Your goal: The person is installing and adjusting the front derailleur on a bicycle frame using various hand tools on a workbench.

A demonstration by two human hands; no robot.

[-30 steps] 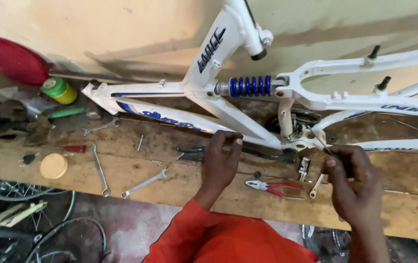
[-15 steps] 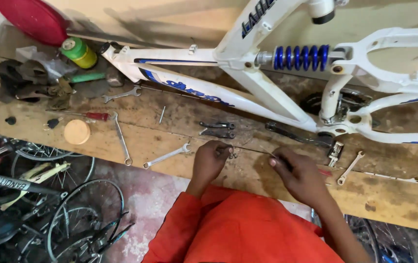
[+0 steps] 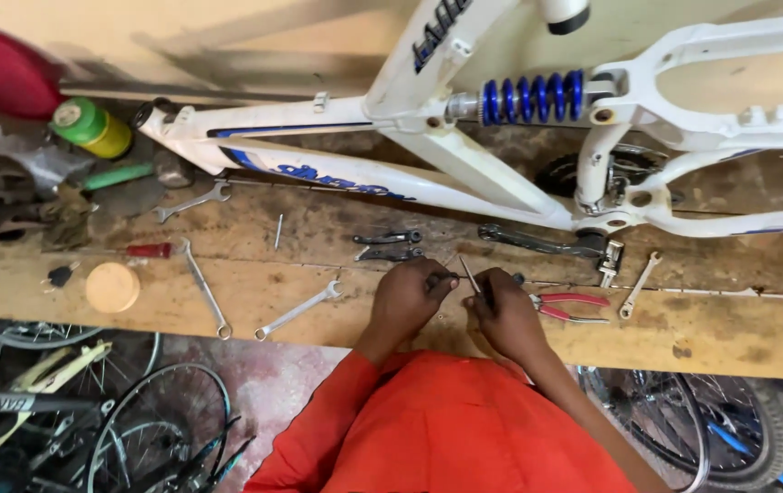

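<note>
On the scuffed wooden workbench [image 3: 227, 301], the left hand [image 3: 407, 297] and right hand [image 3: 501, 310] sit close together, pinching a thin metal rod [image 3: 470, 274], near the white bicycle frame [image 3: 464, 164]; red-handled pliers [image 3: 569, 306] lie just right.

Left hand [image 3: 407, 297], right hand [image 3: 501, 313] pinch thin metal pin [image 3: 469, 274] over wooden bench [image 3: 729, 333]; red pliers [image 3: 569, 307] beside.

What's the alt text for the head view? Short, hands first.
Both bare hands, left hand and right hand, meet over a wooden workbench, pinching a thin metal rod. A white bicycle frame with a blue spring lies behind; wrenches and red-handled pliers lie nearby.
</note>
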